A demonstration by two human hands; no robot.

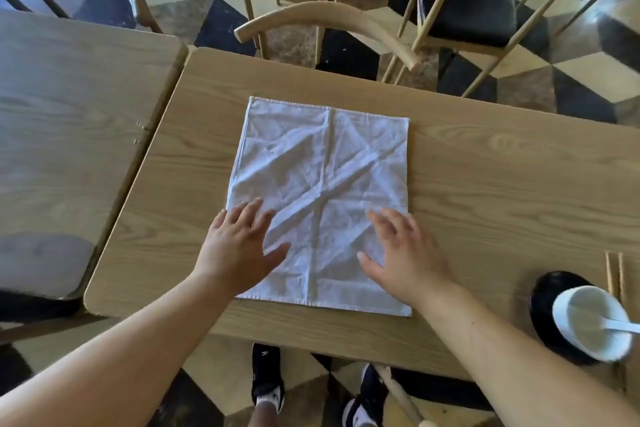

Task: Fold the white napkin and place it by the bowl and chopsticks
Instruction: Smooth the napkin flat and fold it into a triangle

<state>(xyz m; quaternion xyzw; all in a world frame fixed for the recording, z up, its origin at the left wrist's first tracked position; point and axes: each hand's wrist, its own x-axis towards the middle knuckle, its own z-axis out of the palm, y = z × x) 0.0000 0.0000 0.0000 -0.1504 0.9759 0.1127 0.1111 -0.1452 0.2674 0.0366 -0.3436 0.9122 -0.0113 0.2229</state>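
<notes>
White cloth fills the middle of our view: the napkin [322, 198] lies spread flat on the wooden desk [485, 177], creased in a cross and along diagonals, its near edge close to the desk's near rim. Our left hand [239, 246] rests palm down on the napkin's near left corner, fingers spread and extended, gripping nothing; part of the palm lies on the bare desk just beside the cloth. Our right hand [405, 253] lies palm down on the near right part of the napkin, fingers likewise splayed open, pressing flat and holding nothing. To the right, well apart from the napkin, we see a white bowl [592, 326] with a white spoon [620, 325] in it, standing on a black plate [547, 302] near the desk's near edge. Just beyond the bowl lie the chopsticks [614, 279], a pale pair side by side, their near ends hidden behind the bowl. A second desk [69, 121] stands to the left, touching or nearly touching ours. Wooden chairs [329, 15] with dark seats stand beyond on a checkered floor [194, 7].
</notes>
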